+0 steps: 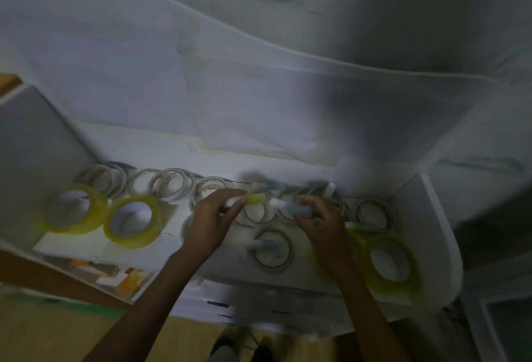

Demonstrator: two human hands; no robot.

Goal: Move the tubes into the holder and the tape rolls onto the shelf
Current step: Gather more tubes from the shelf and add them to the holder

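Observation:
The frame is dim and blurred. My left hand (pixel 213 219) grips a tube with a yellow end (pixel 254 198) above the white shelf (pixel 305 166). My right hand (pixel 319 217) grips a blue-grey tube with a white cap (pixel 290 206). Another blue tube (pixel 266 244) lies across a white tape roll (pixel 272 251) between my wrists. Several thin white tape rolls (pixel 169 186) lie along the back of the shelf. Two yellow tape rolls (pixel 132 220) sit at the left, and a third yellow roll (pixel 388 263) sits at the right. The holder cannot be made out.
White side walls (pixel 34 160) close the shelf at left and right, and a white back wall rises behind. A wooden edge (pixel 57 275) runs at the lower left, with small orange and white boxes (pixel 126 278) below the shelf. White paper stacks (pixel 259 304) sit under the shelf front.

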